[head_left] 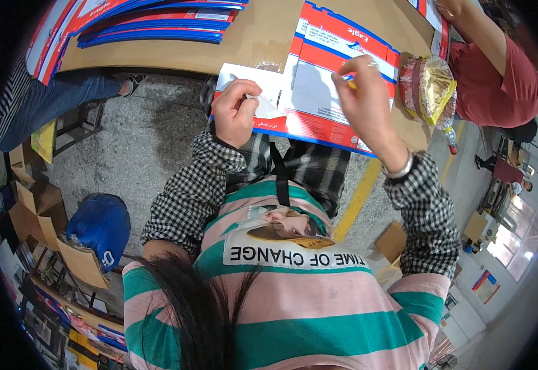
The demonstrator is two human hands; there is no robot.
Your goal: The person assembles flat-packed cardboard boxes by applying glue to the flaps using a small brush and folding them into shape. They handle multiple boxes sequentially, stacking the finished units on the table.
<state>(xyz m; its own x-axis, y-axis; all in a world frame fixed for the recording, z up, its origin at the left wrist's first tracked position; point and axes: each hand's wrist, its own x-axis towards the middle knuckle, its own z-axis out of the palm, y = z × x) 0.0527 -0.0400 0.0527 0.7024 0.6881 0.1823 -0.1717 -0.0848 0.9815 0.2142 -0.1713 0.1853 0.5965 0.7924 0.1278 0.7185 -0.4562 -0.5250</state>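
A flat printed carton (318, 80) in red, white and blue lies at the table's near edge, partly over my lap. My left hand (234, 116) is closed above its left flap (244, 75). A crumpled piece of white paper (267, 108) sticks out from under that thumb and forefinger. My right hand (370, 102) is raised over the carton's right side, with thumb and fingers bent toward each other. Between them shows a small yellow bit, too small to name.
A stack of similar cartons (158, 31) lies on the brown table (253, 37) at far left. A foil-lined plastic container (429, 89) stands on the right, near a co-worker in a red shirt (521, 80). A blue barrel (99, 228) is on the floor at left.
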